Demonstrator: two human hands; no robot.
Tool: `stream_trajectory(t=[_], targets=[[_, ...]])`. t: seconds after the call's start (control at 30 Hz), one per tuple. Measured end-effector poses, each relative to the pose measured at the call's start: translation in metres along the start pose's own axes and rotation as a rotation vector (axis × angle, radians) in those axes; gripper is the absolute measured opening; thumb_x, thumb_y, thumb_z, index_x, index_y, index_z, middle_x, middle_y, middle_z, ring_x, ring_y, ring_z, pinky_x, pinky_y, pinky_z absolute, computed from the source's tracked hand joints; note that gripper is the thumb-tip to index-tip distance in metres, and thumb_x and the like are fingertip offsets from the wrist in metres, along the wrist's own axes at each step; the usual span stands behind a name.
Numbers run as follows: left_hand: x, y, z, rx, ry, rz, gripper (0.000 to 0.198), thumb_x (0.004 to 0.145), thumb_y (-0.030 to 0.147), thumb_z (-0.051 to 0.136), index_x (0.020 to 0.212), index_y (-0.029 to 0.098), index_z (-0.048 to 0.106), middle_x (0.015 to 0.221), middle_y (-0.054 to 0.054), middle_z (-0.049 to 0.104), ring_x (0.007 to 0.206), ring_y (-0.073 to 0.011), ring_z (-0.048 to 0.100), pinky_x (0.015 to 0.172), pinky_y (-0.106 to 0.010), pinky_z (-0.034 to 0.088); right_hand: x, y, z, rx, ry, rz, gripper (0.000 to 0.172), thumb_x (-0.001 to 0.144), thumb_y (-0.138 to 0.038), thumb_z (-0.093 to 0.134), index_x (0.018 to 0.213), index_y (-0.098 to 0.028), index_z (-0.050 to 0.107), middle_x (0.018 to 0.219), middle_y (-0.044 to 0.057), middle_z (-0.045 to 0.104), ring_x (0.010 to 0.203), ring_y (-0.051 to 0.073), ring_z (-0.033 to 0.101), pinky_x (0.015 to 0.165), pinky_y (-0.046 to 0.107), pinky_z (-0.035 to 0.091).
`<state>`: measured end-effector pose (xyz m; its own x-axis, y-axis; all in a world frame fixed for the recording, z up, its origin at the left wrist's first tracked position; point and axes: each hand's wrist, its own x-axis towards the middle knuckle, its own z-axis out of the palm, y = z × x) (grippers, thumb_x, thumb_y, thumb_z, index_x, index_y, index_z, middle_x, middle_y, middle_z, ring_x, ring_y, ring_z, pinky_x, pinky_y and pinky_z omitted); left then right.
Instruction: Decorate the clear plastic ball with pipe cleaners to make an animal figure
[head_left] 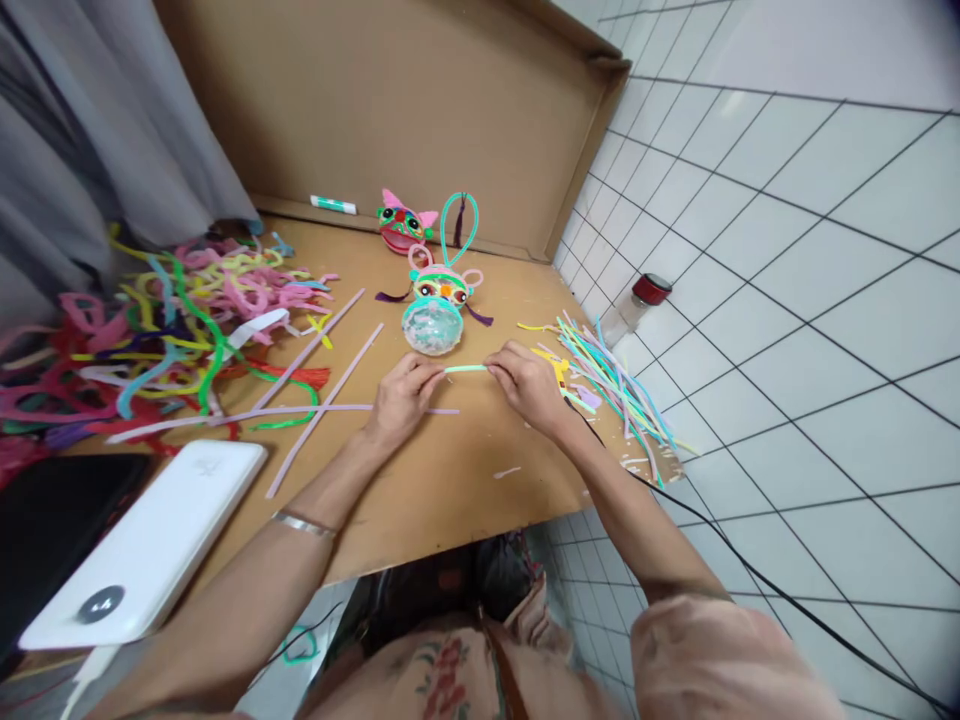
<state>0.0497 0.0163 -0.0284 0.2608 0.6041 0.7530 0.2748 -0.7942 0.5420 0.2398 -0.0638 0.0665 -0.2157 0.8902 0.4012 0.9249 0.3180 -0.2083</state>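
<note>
Between my two hands stretches a short mint-green pipe cleaner [466,368]. My left hand [403,392] pinches its left end and my right hand [523,382] pinches the other end. Just beyond them sits a lion-head ornament [441,290] with a clear rounded bottom, pink ear loops, a tall green loop and dark tassels. A second, red and pink lion head [405,225] stands behind it. Close to my right hand lies a yellow glue gun [556,368], partly hidden by that hand. Long lilac pipe cleaners [330,405] lie by my left hand, one passing beneath it.
At left is a tangled heap of coloured pipe cleaners [217,310], with a white power bank [150,545] in front. A straight bundle of pipe cleaners [619,375] lies at right, near a red-lidded jar [637,305]. A black cable [720,520] crosses the tiled wall side. A glue stick [333,205] lies behind.
</note>
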Motion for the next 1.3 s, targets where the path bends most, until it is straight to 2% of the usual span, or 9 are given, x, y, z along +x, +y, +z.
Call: stream_trajectory(t=[0.1,0.23,0.4,0.53,0.63,0.77,0.9,1.03,1.3], targets=[[0.002,-0.002,-0.006,-0.005,0.021,-0.060,0.023,0.092,0.034,0.056,0.085,0.018,0.072,0.080,-0.006,0.068,0.071,-0.0148,0.062,0.071,-0.025,0.050,0.003,0.006,-0.008,-0.019,-0.004,0.001,0.027,0.096,-0.023,0.047,0.100,-0.021,0.073,0.095,0.008,0.068,0.086,0.021,0.063,0.075,0.030,0.045],[0.007,-0.005,-0.015,0.010,0.115,-0.222,0.024,0.089,0.037,0.058,0.082,0.018,0.072,0.076,-0.006,0.069,0.068,-0.0153,0.060,0.071,-0.026,0.049,0.004,0.026,-0.017,-0.032,0.074,0.051,0.026,0.095,-0.021,0.048,0.097,-0.022,0.074,0.095,0.008,0.068,0.088,0.022,0.062,0.079,0.031,0.046],[0.012,-0.006,-0.020,-0.027,0.214,-0.345,0.026,0.084,0.040,0.061,0.076,0.017,0.070,0.069,-0.005,0.068,0.062,-0.0146,0.056,0.066,-0.026,0.046,0.006,0.039,-0.012,-0.020,0.141,0.121,0.023,0.092,-0.020,0.052,0.090,-0.020,0.074,0.091,0.008,0.068,0.086,0.022,0.062,0.078,0.032,0.045],[0.015,-0.003,-0.019,-0.162,0.291,-0.480,0.028,0.081,0.044,0.063,0.077,0.016,0.068,0.060,0.000,0.062,0.055,-0.0118,0.052,0.058,-0.023,0.043,0.012,0.025,0.007,0.071,0.198,0.186,0.022,0.089,-0.022,0.052,0.087,-0.020,0.074,0.090,0.008,0.069,0.085,0.022,0.062,0.078,0.032,0.046],[0.016,-0.005,-0.019,-0.307,0.338,-0.601,0.030,0.079,0.045,0.063,0.080,0.015,0.065,0.055,0.003,0.057,0.048,-0.0092,0.049,0.052,-0.021,0.041,0.022,0.008,0.025,0.201,0.192,0.238,0.020,0.087,-0.024,0.054,0.087,-0.020,0.073,0.088,0.007,0.069,0.080,0.020,0.062,0.075,0.031,0.046],[0.023,-0.011,-0.018,-0.398,0.378,-0.658,0.025,0.077,0.040,0.065,0.081,0.015,0.062,0.054,0.004,0.057,0.046,-0.0077,0.050,0.051,-0.019,0.042,0.042,-0.003,0.043,0.366,0.209,0.367,0.018,0.085,-0.028,0.056,0.085,-0.020,0.072,0.078,0.002,0.068,0.071,0.017,0.061,0.070,0.028,0.045],[0.038,-0.018,-0.015,-0.426,0.408,-0.689,0.016,0.077,0.031,0.066,0.079,0.016,0.060,0.053,0.005,0.057,0.046,-0.0077,0.052,0.052,-0.019,0.044,0.074,-0.002,0.049,0.576,0.237,0.455,0.013,0.079,-0.028,0.058,0.079,-0.019,0.068,0.065,-0.003,0.062,0.063,0.014,0.056,0.064,0.024,0.043],[0.050,-0.025,-0.009,-0.471,0.451,-0.755,0.008,0.078,0.023,0.064,0.076,0.016,0.059,0.053,0.006,0.056,0.044,-0.0079,0.052,0.050,-0.020,0.043,0.100,-0.004,0.054,0.707,0.194,0.510,0.008,0.072,-0.022,0.059,0.065,-0.018,0.060,0.057,-0.006,0.056,0.056,0.010,0.051,0.060,0.022,0.040],[0.041,-0.035,0.002,-0.553,0.440,-0.843,0.006,0.077,0.019,0.063,0.078,0.016,0.058,0.050,0.007,0.055,0.041,-0.0082,0.051,0.048,-0.020,0.042,0.109,-0.016,0.060,0.833,0.138,0.654,0.011,0.074,-0.023,0.059,0.064,-0.021,0.053,0.043,-0.009,0.046,0.034,0.007,0.040,0.038,0.019,0.031]])
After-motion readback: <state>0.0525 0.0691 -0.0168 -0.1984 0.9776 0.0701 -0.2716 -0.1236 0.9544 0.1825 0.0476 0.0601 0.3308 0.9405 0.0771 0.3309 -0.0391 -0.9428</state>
